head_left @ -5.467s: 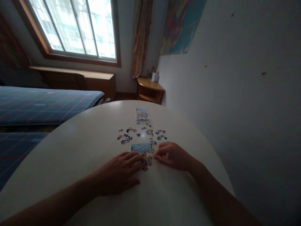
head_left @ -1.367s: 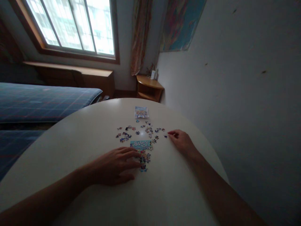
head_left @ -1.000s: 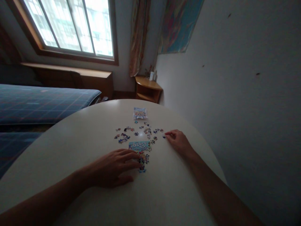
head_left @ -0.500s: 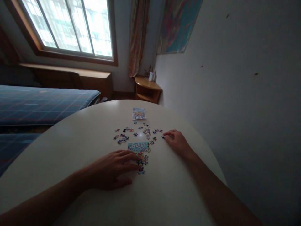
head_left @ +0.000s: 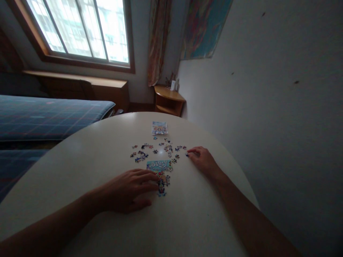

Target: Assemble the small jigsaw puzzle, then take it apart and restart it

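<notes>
Clock face centred on the part-built jigsaw [head_left: 164, 179]: from my end of the feed it lies flat on the white desk [head_left: 107, 171], its blue lettered strip [head_left: 160, 165] along the twelve o'clock edge. The left hand [head_left: 133, 189] comes in from eight o'clock, palm down, fingertips over the jigsaw's left edge; its grip is loosely spread, pinching nothing, steadying the work, I'd judge. Out at two o'clock, the right hand [head_left: 204, 162] is at the outermost loose piece [head_left: 187, 155], thumb and forefinger drawn close. Is it caught? I can't tell; the tips are touching it or just beside it. The other loose pieces [head_left: 168, 148] scatter from ten round to one o'clock, the picture packet [head_left: 159, 128] beyond them at twelve.

So I call this the picking-out step. The next move, in my judgement, calls for a sure pinch on that small piece and a check of its print against the assembled edges, the joined part held from sliding.

And what a change from five-odd seconds ago! Then the right hand was close in at the jigsaw's three o'clock side; now it's well out by the scatter. The left hand has barely shifted, though it covers a little less, and a pale blue end [head_left: 161, 195] shows at six o'clock. Against half a second ago, I see almost no change.
</notes>
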The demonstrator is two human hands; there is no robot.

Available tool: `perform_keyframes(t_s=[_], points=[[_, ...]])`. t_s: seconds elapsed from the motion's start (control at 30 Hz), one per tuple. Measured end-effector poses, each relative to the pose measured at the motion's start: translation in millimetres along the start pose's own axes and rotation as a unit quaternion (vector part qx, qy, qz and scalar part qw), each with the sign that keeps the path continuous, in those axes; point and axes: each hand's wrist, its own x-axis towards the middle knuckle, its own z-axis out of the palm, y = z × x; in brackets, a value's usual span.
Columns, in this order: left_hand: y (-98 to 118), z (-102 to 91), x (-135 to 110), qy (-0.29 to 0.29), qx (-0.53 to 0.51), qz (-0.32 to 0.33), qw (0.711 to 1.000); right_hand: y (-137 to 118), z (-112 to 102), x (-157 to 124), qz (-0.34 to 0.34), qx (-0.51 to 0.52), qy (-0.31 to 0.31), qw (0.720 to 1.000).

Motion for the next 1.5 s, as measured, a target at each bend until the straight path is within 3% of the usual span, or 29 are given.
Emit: perform_keyframes(t_s=[0.8,1.0,1.13,1.3,1.5], points=[[2,1.0,2,-0.007,0.000,-0.018,1.000,0,-3,-2,-0.013,0.004,-0.009,1.000],[1,0.8,2,0.017,0.013,-0.020,1.000,1,-2,-2,-0.005,0.012,-0.011,1.000],[-11,3.4,0,0.071,0.065,-0.082,0.992,3,-2,-1,-0.008,0.012,-0.005,1.000],[-27,4.9,-5,0.145,0.141,-0.215,0.956,5,-1,0,-0.012,0.010,-0.008,1.000],[-29,5.5,-4,0.130,0.200,-0.291,0.927,5,-1,0,-0.011,0.006,-0.008,1.000]])
